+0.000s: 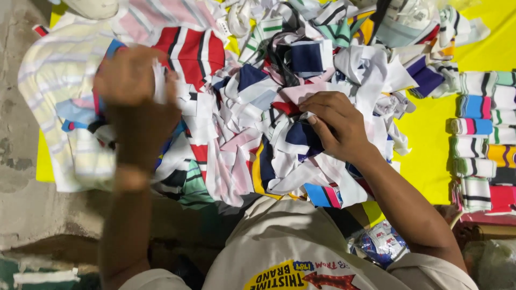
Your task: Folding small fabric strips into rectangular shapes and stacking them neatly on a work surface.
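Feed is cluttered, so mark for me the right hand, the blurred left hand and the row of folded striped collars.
right hand (336,124), head view, on its back.
left hand (134,88), head view, on the knuckles.
row of folded striped collars (475,145), head view, mid-stack.

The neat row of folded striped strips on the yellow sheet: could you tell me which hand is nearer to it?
Right. The right hand rests on the scrap pile just left of the folded striped strips; the left hand is raised, blurred, over the pile's far left side.
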